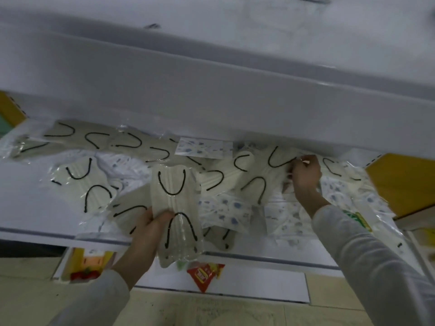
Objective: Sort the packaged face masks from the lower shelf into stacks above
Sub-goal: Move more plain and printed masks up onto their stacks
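Several packaged face masks lie scattered on the lower shelf (28, 203): beige ones with black ear loops (80, 177) and white ones with blue spots (226, 208). My left hand (150, 229) grips a small stack of beige packaged masks (175, 208) at the shelf's front edge, thumb across the top one. Deep under the upper shelf (211, 95), my right hand (306, 175) reaches in and pinches the edge of another beige packaged mask (270, 170). On top of the upper shelf, faint clear packages (277, 10) show near the frame's top.
Yellow boxes stand at the shelf's right end (404, 184) and left end (9, 109). Below the shelf hang a red snack packet (204, 276) and a yellow-framed packet with red items (87, 264). A tan floor (211, 309) lies underneath.
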Available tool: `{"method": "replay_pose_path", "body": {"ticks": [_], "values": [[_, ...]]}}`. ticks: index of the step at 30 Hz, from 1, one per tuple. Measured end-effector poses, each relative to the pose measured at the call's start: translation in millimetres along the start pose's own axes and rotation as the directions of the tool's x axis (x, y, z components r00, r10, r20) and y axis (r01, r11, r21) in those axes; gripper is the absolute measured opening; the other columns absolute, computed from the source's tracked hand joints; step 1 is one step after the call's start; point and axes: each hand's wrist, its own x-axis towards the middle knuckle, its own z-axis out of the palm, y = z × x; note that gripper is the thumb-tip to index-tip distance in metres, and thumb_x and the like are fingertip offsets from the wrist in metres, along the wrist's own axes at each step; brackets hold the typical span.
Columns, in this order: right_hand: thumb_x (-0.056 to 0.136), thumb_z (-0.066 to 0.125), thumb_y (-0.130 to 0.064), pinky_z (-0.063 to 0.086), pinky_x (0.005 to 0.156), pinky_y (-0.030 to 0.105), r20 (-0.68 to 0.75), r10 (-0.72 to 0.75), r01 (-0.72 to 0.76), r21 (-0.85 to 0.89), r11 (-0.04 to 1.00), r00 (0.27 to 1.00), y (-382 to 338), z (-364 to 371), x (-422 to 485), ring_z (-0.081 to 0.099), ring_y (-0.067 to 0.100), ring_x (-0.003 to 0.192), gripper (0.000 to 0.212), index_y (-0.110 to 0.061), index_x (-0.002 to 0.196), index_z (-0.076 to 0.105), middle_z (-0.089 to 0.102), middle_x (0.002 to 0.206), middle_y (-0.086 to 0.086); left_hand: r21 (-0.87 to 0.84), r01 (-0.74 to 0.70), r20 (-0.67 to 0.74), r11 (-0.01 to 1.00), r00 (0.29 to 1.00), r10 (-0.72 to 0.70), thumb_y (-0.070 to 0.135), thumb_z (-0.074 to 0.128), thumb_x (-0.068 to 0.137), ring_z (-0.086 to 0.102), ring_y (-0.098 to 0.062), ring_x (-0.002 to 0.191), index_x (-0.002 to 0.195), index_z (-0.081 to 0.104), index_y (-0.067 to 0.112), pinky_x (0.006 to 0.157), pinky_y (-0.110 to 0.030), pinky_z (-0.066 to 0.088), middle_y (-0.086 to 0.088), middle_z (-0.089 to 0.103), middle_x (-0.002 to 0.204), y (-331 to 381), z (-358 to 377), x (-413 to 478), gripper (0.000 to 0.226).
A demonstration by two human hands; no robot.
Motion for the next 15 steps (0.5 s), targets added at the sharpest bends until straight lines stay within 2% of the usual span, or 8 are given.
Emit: {"method": "replay_pose_path", "body": {"ticks": [2,5,7,10,13,15], "values": [[0.089,0.044,0.001,0.041,0.042,0.02,0.082,0.008,-0.015,0.086,0.996,0.997,0,-14,-6,0.047,0.014,0.053,0.015,-0.012,0.088,0.051,0.051,0.067,0.003,-0.025,0.009,0.022,1.0,1.0,-0.008,0.015,0.06,0.087,0.064,-0.028,0.083,0.104,0.063,0.014,0.07,-0.038,0.052,-0.007,0.07,0.086,-1,7,-5,0.017],[0.087,0.049,0.003,0.036,0.047,0.019,0.224,0.023,-0.054,0.132,0.99,0.974,4,-30,-20,0.044,0.013,0.055,0.023,-0.018,0.078,0.052,0.048,0.064,0.003,-0.069,0.032,0.075,0.997,0.997,-0.027,0.013,0.054,0.09,0.062,-0.022,0.074,0.088,0.062,0.021,0.064,-0.034,0.049,0.006,0.07,0.062,3,17,-14,0.012],[0.086,0.052,0.004,0.037,0.049,0.019,0.297,0.019,-0.063,0.142,0.988,0.955,5,-42,-33,0.044,0.013,0.056,0.024,-0.017,0.076,0.053,0.049,0.062,0.002,-0.097,0.065,0.105,0.993,0.993,-0.055,0.016,0.053,0.091,0.064,-0.024,0.079,0.093,0.064,0.021,0.068,-0.036,0.05,0.002,0.072,0.071,2,20,-17,0.012],[0.086,0.054,0.006,0.039,0.054,0.021,0.395,0.012,-0.087,0.174,0.981,0.919,6,-56,-56,0.048,0.01,0.058,0.025,-0.015,0.073,0.054,0.054,0.058,-0.004,-0.131,0.121,0.144,0.984,0.984,-0.101,0.022,0.052,0.091,0.065,-0.03,0.086,0.107,0.065,0.012,0.072,-0.038,0.05,-0.01,0.071,0.087,-4,23,-23,0.023],[0.087,0.056,0.004,0.031,0.058,0.023,0.498,0.058,-0.179,0.199,0.964,0.865,-1,-58,-83,0.045,0.017,0.063,0.023,-0.016,0.077,0.057,0.051,0.068,0.005,-0.181,0.173,0.17,0.968,0.975,-0.143,0.03,0.051,0.092,0.065,-0.028,0.086,0.102,0.066,0.012,0.073,-0.037,0.049,-0.007,0.073,0.082,-5,29,-35,0.025],[0.089,0.056,0.003,0.03,0.055,0.02,0.553,0.05,-0.2,0.213,0.956,0.832,-11,-53,-100,0.044,0.015,0.06,0.026,-0.019,0.076,0.058,0.05,0.069,0.004,-0.215,0.215,0.201,0.953,0.964,-0.172,0.035,0.052,0.091,0.065,-0.026,0.085,0.098,0.067,0.014,0.073,-0.036,0.048,-0.005,0.074,0.082,0,35,-44,0.026]]}}
